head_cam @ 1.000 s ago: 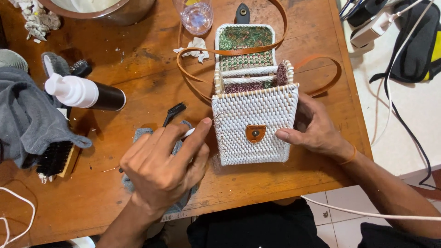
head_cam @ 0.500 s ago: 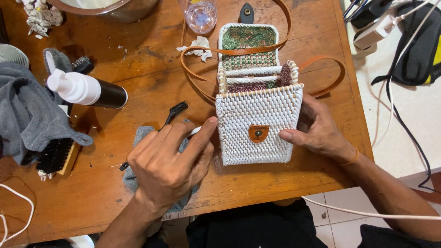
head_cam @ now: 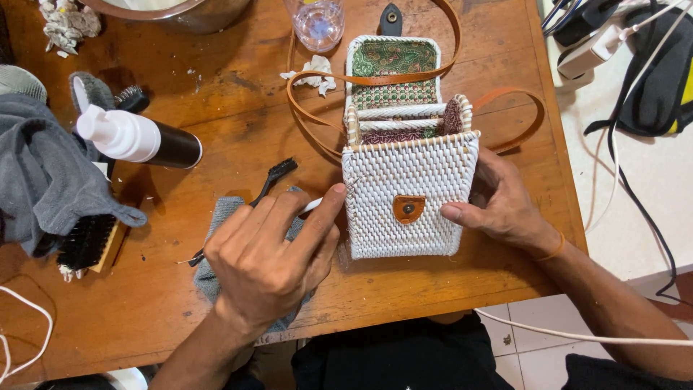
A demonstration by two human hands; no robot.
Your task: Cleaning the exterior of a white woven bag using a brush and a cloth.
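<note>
While the small white woven bag (head_cam: 408, 191) lies on the brown wooden table (head_cam: 238, 123), two hands are busy with it. The bag has a brown leather tab with a metal snap (head_cam: 408, 208) on its front. Its lid (head_cam: 393, 72) is flipped open, away from the person, and shows green patterned cloth inside. A thin brown leather strap (head_cam: 339, 79) loops around the bag on the table.

The right hand (head_cam: 502, 202) holds the bag's right side. Its thumb lies across the front near the snap, and the other fingers curl behind the edge. An orange band (head_cam: 554, 250) sits on that wrist.

The left hand (head_cam: 271, 253) is just left of the bag. Its fingers are curled close around a thin white stick-like tool (head_cam: 312, 206), and the pointing finger reaches to touch the bag's left edge. What the tool is, I cannot tell. This hand rests over a small gray-blue cloth (head_cam: 220, 224).

A skinny black brush (head_cam: 271, 180) lies beside that hand. Farther left lie a black bottle with a white cap (head_cam: 137, 139), a gray rag (head_cam: 43, 173), and a wooden brush with black bristles (head_cam: 90, 242). A clear glass (head_cam: 317, 22) stands at the far edge, with a crumpled white scrap (head_cam: 312, 72) near it.
</note>
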